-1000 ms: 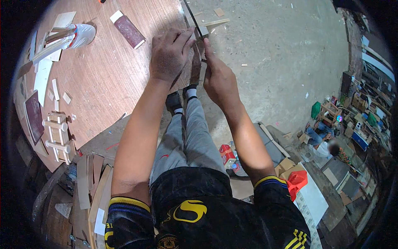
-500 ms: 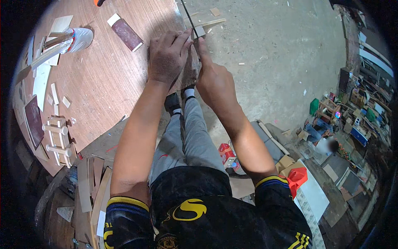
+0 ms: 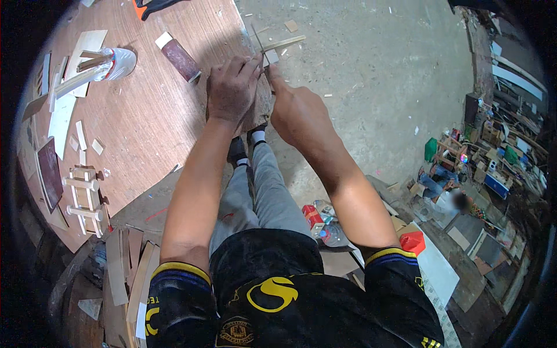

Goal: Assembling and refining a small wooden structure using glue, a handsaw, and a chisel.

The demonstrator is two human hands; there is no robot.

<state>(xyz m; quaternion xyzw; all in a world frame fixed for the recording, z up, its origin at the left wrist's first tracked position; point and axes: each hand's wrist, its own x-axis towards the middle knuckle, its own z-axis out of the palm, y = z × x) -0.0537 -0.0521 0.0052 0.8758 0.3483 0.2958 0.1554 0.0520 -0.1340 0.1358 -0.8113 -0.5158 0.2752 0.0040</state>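
At the table's right edge my left hand [image 3: 234, 87] presses down with bent fingers. Whatever lies beneath those fingers is mostly hidden. Close beside it, just off the edge, my right hand [image 3: 299, 110] is closed around a hand saw. The index finger stretches forward along the tool, and the handle is covered by the hand. Its narrow saw blade [image 3: 258, 39], seen almost edge-on, points away from me past the left fingertips. Left of my left hand, a pale block [image 3: 180, 60] wrapped in dark red sheet lies on the wooden table [image 3: 145, 127].
A clear plastic container [image 3: 122, 64] and wood strips lie at the table's left. Nearer is a small wooden frame [image 3: 84, 200]. Wood scraps [image 3: 284, 43] are on the floor. Boards [image 3: 125, 267] lean below the table. A person [image 3: 447, 197] sits among clutter at far right.
The view has shifted slightly, so the table items sit lower. The saw blade looks drawn back toward me, its far end now in view. Both hands stay at the table edge.
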